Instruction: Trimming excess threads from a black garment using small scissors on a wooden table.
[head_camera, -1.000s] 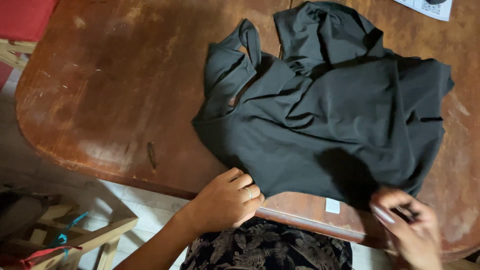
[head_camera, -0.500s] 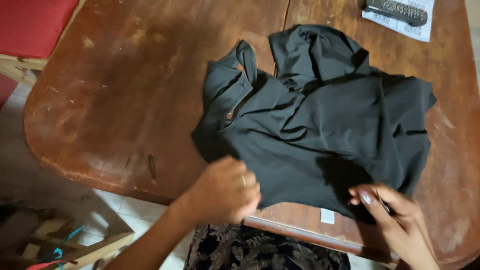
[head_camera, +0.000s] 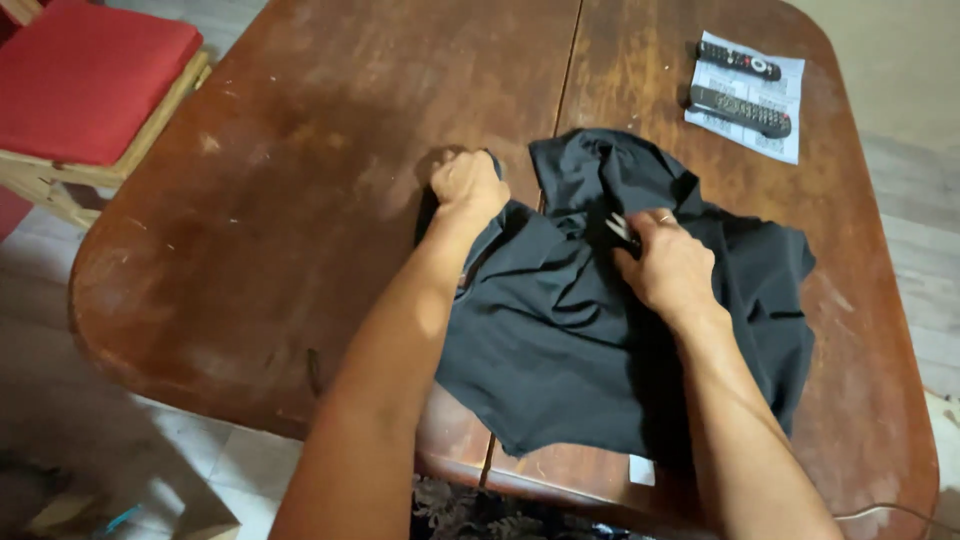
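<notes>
Left hand: the left hand is seen closed in a fist on the upper left corner of the black garment, a fold of cloth being clamped inside it.
Right hand: the right hand is pressed down on the middle of the garment, right of the left hand, with the fingers curled into the cloth; a bunch of fabric is pinched under them.
Change: half a second earlier both hands were held at the near hem of the garment, by the near edge of the tabletop; they have since been carried up to its far part, and the arms are now laid across the cloth.
Garment: it is spread crumpled on the tabletop, to the right of the centre seam for the most part, its near hem just short of the near edge.
Tag: a small white rectangular tag is seen at the garment's near hem.
Paper: a white printed sheet, rectangular, is lying beyond the garment toward the far right corner.
Remotes: two dark remote controls are resting on that sheet, one behind the other.
Chair: a wooden chair with a red cushion is placed well left of the garment, beside the tabletop.
</notes>
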